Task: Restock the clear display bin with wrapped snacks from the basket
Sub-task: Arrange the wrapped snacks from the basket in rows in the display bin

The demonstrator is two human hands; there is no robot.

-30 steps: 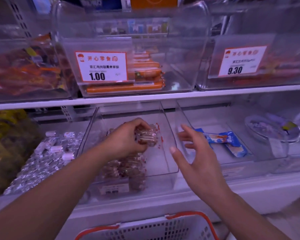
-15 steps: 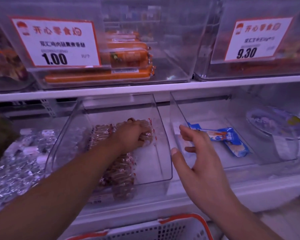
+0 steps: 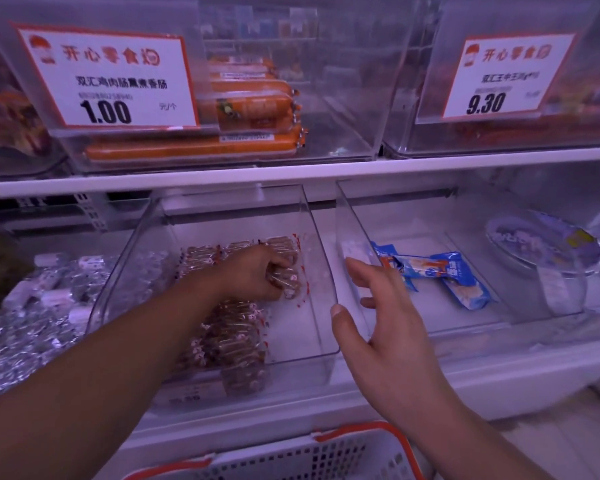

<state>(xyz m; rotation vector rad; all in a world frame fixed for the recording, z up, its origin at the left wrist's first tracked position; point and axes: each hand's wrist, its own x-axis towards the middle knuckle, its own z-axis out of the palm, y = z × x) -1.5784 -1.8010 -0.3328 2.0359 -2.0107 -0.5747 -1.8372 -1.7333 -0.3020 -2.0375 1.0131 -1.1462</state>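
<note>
Two bare forearms in view, no sleeves showing anywhere up to the frame edge. Left hand (image 3: 257,273) & right hand (image 3: 388,327) both bare: no gloves, no rings, no watch or wristband visible on either wrist. Short plain nails on the right thumb & fingers, unpainted; left nails mostly hidden.

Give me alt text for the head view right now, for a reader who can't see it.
The left hand grips a wrapped snack low inside the clear display bin on the lower shelf, beside rows of like snacks. The right hand hovers open at the bin's right wall, and a red-rimmed basket sits below.
</note>
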